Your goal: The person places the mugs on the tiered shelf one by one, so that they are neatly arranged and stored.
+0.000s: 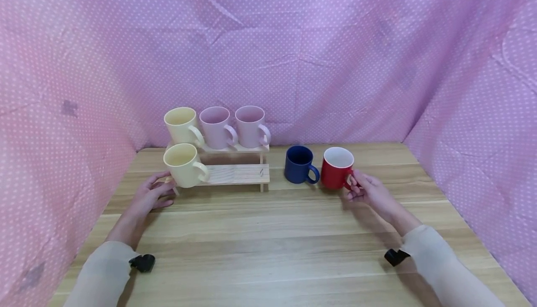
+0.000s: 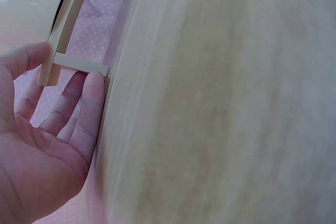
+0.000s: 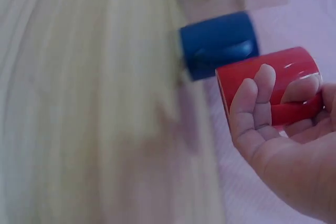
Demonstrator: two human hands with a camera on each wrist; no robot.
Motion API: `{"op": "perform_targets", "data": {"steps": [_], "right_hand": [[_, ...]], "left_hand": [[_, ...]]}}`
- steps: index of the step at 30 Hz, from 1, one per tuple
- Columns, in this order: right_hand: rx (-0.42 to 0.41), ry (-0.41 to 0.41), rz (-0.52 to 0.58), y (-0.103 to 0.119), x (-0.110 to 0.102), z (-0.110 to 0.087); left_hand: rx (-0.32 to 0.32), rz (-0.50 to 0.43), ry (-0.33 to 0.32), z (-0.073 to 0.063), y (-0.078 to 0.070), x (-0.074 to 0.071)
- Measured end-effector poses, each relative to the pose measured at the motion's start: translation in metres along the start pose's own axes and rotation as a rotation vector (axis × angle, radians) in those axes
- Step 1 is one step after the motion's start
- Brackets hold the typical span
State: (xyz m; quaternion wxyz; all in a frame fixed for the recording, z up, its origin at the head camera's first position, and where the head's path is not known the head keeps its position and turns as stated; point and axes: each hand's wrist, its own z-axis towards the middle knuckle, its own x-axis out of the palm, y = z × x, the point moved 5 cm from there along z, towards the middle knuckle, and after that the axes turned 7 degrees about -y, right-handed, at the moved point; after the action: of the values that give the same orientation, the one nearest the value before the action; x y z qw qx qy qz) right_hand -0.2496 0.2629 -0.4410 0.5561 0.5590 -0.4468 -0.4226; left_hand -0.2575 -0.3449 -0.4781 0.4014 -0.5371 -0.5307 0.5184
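Note:
My right hand [image 1: 369, 192] grips a red mug [image 1: 333, 176] with a white inside by its handle, fingers curled round it. In the right wrist view, fingertips lie against the red mug's side [image 3: 283, 69]. A dark blue mug [image 1: 296, 169] stands upright just left of the red one. My left hand [image 1: 148, 194] holds the left end of a two-tier wooden rack [image 1: 235, 174], beside the lower shelf. In the left wrist view, its thumb presses the shelf end while the fingers [image 2: 89, 114] reach round the rack's leg [image 2: 81, 63]. A cream mug [image 1: 182, 169] stands on that shelf's left end.
On the upper tier stand another cream mug [image 1: 181, 127] and two pink mugs [image 1: 216, 132], handles turned right. The wood-grain table [image 1: 268, 251] stretches in front of the rack. Pink dotted cloth [image 1: 277, 55] hangs behind and at both sides.

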Motion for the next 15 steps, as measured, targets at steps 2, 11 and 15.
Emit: {"op": "perform_targets", "data": {"steps": [2,11,15], "right_hand": [[0.003,0.01,0.044,0.011,0.003,-0.004],[-0.042,0.08,0.086,0.06,0.015,-0.016],[-0.049,0.094,0.04,0.073,0.02,-0.017]], "left_hand": [[0.001,0.007,-0.002,0.0,0.0,0.0],[0.005,0.012,0.009,-0.001,0.001,0.0],[0.004,0.035,0.01,-0.002,0.001,-0.001]]}}
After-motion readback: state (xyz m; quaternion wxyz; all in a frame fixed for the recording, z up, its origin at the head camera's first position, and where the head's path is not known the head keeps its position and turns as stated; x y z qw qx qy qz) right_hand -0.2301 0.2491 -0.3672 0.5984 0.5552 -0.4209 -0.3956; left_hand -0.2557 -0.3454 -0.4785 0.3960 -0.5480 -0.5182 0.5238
